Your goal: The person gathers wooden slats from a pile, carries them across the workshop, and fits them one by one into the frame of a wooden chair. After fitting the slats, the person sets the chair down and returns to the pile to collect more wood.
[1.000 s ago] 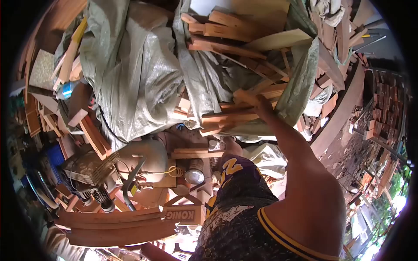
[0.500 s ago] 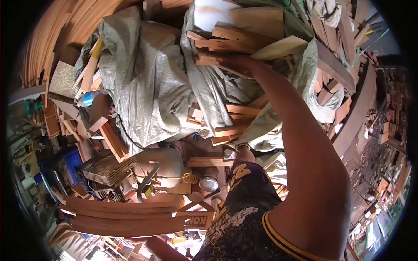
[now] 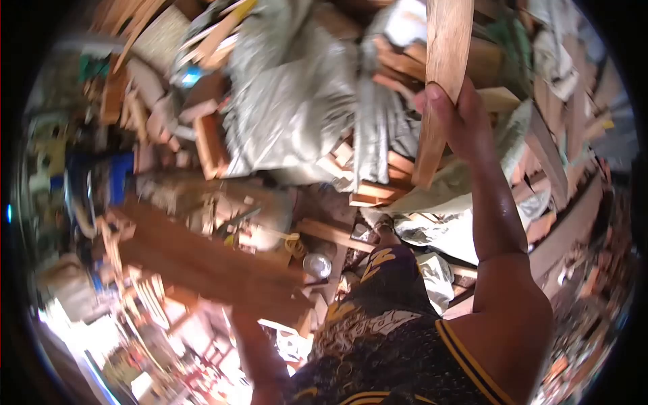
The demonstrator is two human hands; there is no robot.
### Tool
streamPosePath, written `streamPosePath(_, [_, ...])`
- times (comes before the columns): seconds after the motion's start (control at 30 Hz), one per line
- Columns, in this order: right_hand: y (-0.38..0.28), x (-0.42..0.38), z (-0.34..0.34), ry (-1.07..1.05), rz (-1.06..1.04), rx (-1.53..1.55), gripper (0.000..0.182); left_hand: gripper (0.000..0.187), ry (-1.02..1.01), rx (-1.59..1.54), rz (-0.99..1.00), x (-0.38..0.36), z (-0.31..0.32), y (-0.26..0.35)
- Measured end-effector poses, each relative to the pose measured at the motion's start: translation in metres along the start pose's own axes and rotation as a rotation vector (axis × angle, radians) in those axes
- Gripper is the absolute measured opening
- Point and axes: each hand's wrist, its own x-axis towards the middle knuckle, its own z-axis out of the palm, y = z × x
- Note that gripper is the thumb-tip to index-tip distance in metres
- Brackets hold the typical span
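Note:
My right hand [image 3: 462,125] grips a light brown wooden plank [image 3: 449,47] near its lower part, thumb across the face. The plank stands nearly upright in view, and its top runs past the upper edge. At the lower left, my left hand [image 3: 241,316] supports wide reddish-brown wooden boards [image 3: 202,260] from their near edge; its fingers are hidden by the boards. Behind the plank, wood offcuts [image 3: 401,64] lie on and among grey woven sacks [image 3: 283,115].
A rounded metal tank [image 3: 273,209] with a yellow coiled hose [image 3: 293,244] stands beyond the boards. A round silver lid-like object [image 3: 317,265] is close by. Long timber [image 3: 547,145] and scattered scrap wood lie at the right. Motion blurs the left side.
My right hand has come up from the offcut pile with a plank in it. The boards at my left hand have tilted and show their broad face. The view has shifted.

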Motion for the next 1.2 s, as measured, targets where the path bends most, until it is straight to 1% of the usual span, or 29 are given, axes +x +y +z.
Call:
streamPosePath(0.03, [-0.024,-0.004,0.016,-0.164,0.044,0.178,0.042,0.103,-0.032,-0.065,-0.027,-0.001,0.012,-0.006])
streamPosePath(0.1, [-0.034,-0.017,0.076,-0.38,0.199,0.373,0.039,0.105,-0.111,-0.222,-0.069,0.004,0.039,-0.025])
streamPosePath(0.17, [-0.044,-0.033,0.129,-0.646,0.247,0.288,0.043,0.108,-0.218,-0.347,-0.107,0.016,0.076,-0.04])
streamPosePath(0.23, [-0.05,-0.053,0.17,-0.634,0.076,0.128,0.046,0.11,-0.266,-0.424,-0.124,0.023,0.111,-0.048])
streamPosePath(0.3, [-0.068,-0.057,0.186,-0.715,0.048,-0.018,0.046,0.104,-0.185,-0.464,-0.126,0.023,0.128,-0.048])
streamPosePath(0.33, [-0.089,-0.059,0.183,-0.714,0.065,-0.024,0.045,0.099,-0.081,-0.469,-0.132,0.022,0.103,-0.056])
streamPosePath(0.37, [-0.094,-0.063,0.186,-0.664,0.044,-0.044,0.047,0.095,-0.025,-0.391,-0.154,0.014,0.086,-0.072])
streamPosePath(0.43, [-0.074,-0.065,0.205,-0.58,0.005,0.04,0.048,0.096,0.02,-0.478,-0.215,0.012,0.08,-0.084])
streamPosePath(0.5, [-0.064,-0.068,0.226,-0.581,0.145,0.118,0.047,0.097,-0.045,-0.519,-0.263,0.011,0.086,-0.093])
streamPosePath(0.57, [-0.054,-0.063,0.235,-0.692,0.269,0.326,0.051,0.095,-0.081,-0.519,-0.283,0.016,0.093,-0.096])
streamPosePath(0.63, [-0.059,-0.073,0.237,-0.632,0.276,0.273,0.053,0.093,-0.094,-0.501,-0.286,0.021,0.096,-0.093])
streamPosePath(0.67, [-0.064,-0.062,0.225,-0.844,0.322,0.271,0.063,0.092,-0.099,-0.492,-0.285,0.026,0.096,-0.092])
streamPosePath(0.7, [-0.068,-0.065,0.225,-0.941,0.365,0.368,0.07,0.091,-0.101,-0.483,-0.285,0.028,0.097,-0.091])
streamPosePath(0.77, [-0.068,-0.055,0.219,-0.951,0.218,0.253,0.078,0.09,-0.1,-0.459,-0.292,0.032,0.099,-0.092])
streamPosePath(0.8, [-0.073,-0.049,0.209,-0.946,0.223,0.258,0.078,0.089,-0.095,-0.456,-0.297,0.034,0.099,-0.093])
streamPosePath(0.87, [-0.076,-0.03,0.19,-0.986,0.032,0.004,0.081,0.087,-0.081,-0.437,-0.301,0.032,0.097,-0.095])
streamPosePath(0.9, [-0.057,-0.014,0.196,-0.864,-0.008,0.012,0.081,0.086,-0.074,-0.431,-0.306,0.034,0.096,-0.095])
streamPosePath(0.93, [-0.034,0.022,0.196,-0.957,0.214,0.081,0.076,0.085,-0.065,-0.417,-0.305,0.034,0.094,-0.094])
streamPosePath(0.97, [-0.029,0.042,0.17,-0.835,0.118,0.113,0.078,0.084,-0.055,-0.414,-0.294,0.037,0.094,-0.093])
streamPosePath(1.0, [0.009,0.066,0.177,-0.7,-0.044,0.241,0.077,0.083,-0.042,-0.401,-0.292,0.044,0.095,-0.094])
streamPosePath(1.03, [0.006,0.062,0.172,-0.798,0.414,0.479,0.077,0.082,-0.037,-0.397,-0.288,0.054,0.098,-0.097])
streamPosePath(1.07, [0.012,0.047,0.174,-0.986,0.444,0.525,0.083,0.081,-0.031,-0.396,-0.284,0.069,0.103,-0.104])
streamPosePath(1.13, [0.038,0.021,0.217,-1.029,0.725,0.866,0.083,0.079,-0.013,-0.41,-0.286,0.103,0.119,-0.127])
streamPosePath(1.17, [0.046,0.015,0.225,-1.037,0.743,0.94,0.083,0.078,-0.01,-0.429,-0.283,0.121,0.126,-0.142])
streamPosePath(1.2, [0.053,0.013,0.223,-1.037,0.692,0.97,0.082,0.078,-0.01,-0.453,-0.292,0.135,0.128,-0.161])
